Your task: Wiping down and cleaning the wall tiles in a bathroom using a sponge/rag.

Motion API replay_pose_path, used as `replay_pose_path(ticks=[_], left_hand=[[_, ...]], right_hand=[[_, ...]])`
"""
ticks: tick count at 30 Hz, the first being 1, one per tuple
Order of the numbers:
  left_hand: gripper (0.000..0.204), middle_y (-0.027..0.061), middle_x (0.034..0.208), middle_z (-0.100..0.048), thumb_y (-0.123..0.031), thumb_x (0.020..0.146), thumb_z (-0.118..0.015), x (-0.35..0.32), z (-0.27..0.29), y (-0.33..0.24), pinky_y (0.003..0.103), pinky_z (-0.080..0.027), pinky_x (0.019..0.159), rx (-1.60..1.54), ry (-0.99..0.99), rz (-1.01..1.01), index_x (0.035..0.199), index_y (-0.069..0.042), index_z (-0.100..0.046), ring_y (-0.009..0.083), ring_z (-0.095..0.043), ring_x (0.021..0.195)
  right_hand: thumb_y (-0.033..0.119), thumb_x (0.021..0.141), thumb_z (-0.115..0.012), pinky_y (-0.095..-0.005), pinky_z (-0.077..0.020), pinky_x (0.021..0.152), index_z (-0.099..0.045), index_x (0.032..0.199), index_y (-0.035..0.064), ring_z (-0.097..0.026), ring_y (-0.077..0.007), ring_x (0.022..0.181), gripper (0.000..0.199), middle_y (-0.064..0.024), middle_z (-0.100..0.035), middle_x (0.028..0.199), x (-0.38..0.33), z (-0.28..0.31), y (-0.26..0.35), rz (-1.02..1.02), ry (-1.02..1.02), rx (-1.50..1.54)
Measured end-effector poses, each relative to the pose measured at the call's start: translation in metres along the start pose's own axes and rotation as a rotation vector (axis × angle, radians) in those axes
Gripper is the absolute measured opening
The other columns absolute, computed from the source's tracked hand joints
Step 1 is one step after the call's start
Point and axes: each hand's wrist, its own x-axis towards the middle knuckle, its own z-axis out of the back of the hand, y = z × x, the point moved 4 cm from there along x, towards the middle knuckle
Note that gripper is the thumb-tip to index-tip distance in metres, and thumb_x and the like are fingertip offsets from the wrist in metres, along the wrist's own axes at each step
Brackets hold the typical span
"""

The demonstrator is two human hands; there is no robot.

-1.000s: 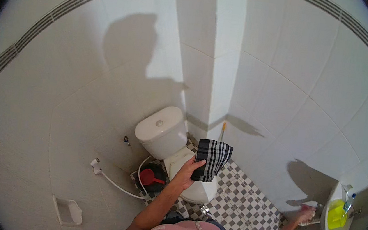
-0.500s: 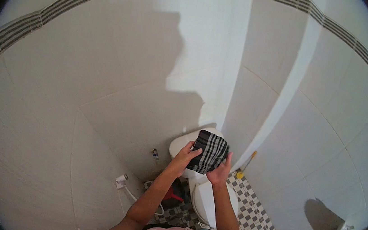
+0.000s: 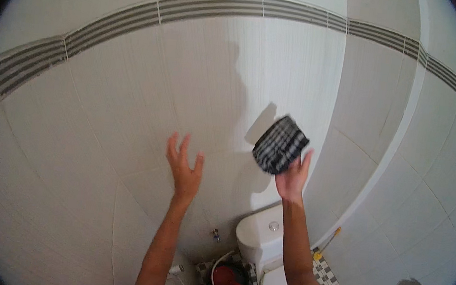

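Observation:
A folded black-and-white plaid cloth (image 3: pixel 280 145) is raised in front of the tiled wall, slightly blurred. My right hand (image 3: pixel 292 179) holds it from below at its lower right edge; most of the fingers are hidden behind the cloth and the thumb side points up. Well to the left, my left hand (image 3: pixel 184 168) is up in the air with its fingers spread and nothing in them. Bare wall lies between that hand and the cloth.
Below my right forearm stands a white toilet with its cistern (image 3: pixel 254 233). A red dipper (image 3: pixel 226 277) lies in a dark container beside it. A wall tap (image 3: pixel 216 234), a white hand sprayer (image 3: pixel 176 270) and a yellow-headed brush (image 3: pixel 319 255) are nearby.
The cloth has gone from both hands above the toilet to the right hand alone, higher up. My left hand has let go and moved left with fingers spread. The view has tilted upward.

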Motion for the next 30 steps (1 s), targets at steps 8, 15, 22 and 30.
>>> replay_pose_path(ticks=[8, 15, 22, 30], left_hand=[[0.067, 0.0139, 0.151, -0.005, -0.037, 0.087, -0.051, 0.067, -0.011, 0.025, 0.062, 0.001, 0.105, 0.748, -0.271, -0.228, 0.144, -0.018, -0.022, 0.0348, 0.001, 0.139], [0.067, 0.0142, 0.151, -0.005, -0.042, 0.088, -0.042, 0.068, -0.023, 0.051, 0.061, 0.002, 0.105, 0.851, -0.345, -0.273, 0.145, -0.018, -0.017, 0.0365, -0.003, 0.139], [0.066, 0.0147, 0.151, -0.006, -0.039, 0.088, -0.043, 0.072, -0.026, 0.052, 0.061, 0.001, 0.105, 0.829, -0.377, -0.284, 0.145, -0.017, -0.018, 0.0369, -0.004, 0.139], [0.068, 0.0152, 0.151, -0.008, -0.038, 0.086, -0.045, 0.072, -0.027, 0.051, 0.061, 0.0, 0.105, 0.864, -0.371, -0.274, 0.145, -0.017, -0.02, 0.0364, -0.005, 0.139]], right_hand=[[0.042, 0.087, -0.051, -0.0619, -0.0182, 0.1, -0.041, 0.135, 0.0315, -0.025, -0.0361, 0.131, 0.05, -0.0119, -0.029, 0.145, 0.117, -0.118, -0.037, 1.137, 0.396, -1.919], [0.045, 0.08, -0.057, -0.0637, -0.013, 0.102, -0.034, 0.139, 0.0203, -0.02, -0.0407, 0.133, 0.068, -0.0215, -0.025, 0.143, 0.242, -0.069, 0.044, 1.328, 0.119, -1.774], [0.049, 0.093, -0.035, -0.0601, -0.0103, 0.104, -0.03, 0.141, 0.0183, -0.011, -0.0397, 0.136, 0.057, -0.0201, -0.013, 0.149, 0.327, 0.025, 0.152, 0.965, -0.612, -1.517], [0.046, 0.082, -0.055, -0.0641, -0.0098, 0.102, -0.034, 0.14, 0.0249, -0.014, -0.0413, 0.135, 0.065, -0.0187, -0.015, 0.149, 0.19, -0.06, -0.031, 1.208, 0.119, -1.696]])
